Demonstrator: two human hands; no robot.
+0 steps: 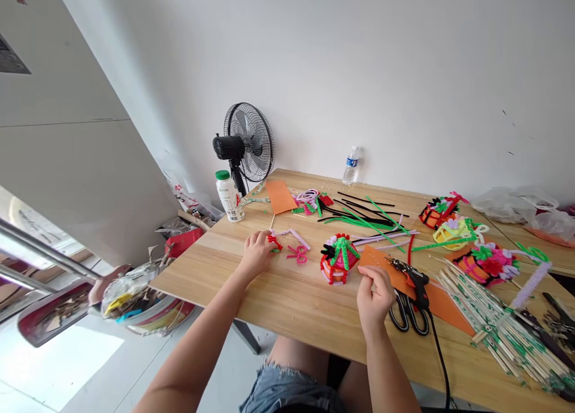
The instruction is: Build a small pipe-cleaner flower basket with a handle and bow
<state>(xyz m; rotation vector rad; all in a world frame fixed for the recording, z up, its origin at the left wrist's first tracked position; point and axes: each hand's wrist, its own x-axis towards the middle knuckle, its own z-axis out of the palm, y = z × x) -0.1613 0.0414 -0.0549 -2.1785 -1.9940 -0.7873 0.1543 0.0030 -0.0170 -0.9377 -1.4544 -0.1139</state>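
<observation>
My left hand point(257, 253) rests on the table at centre left, its fingers curled at a small red and green pipe-cleaner piece point(274, 243); the thumb is hidden. Just right of it lie a pink pipe-cleaner flower point(297, 255) and a bent lilac pipe cleaner point(300, 238). A small pipe-cleaner basket point(338, 259) in red, green and pink stands between my hands. My right hand point(375, 294) is raised near the front edge with its fingers pinched together; what they hold, if anything, does not show. Beside it lie a glue gun point(415, 284) and black-handled scissors point(411, 312).
Behind are loose black, green and lilac pipe cleaners point(359, 216) and orange sheets point(281, 197). More decorated baskets point(487, 263) and a bundle of sticks point(494, 323) lie at right. A white bottle point(229, 197), water bottle point(351, 166) and fan point(249, 142) stand farther back.
</observation>
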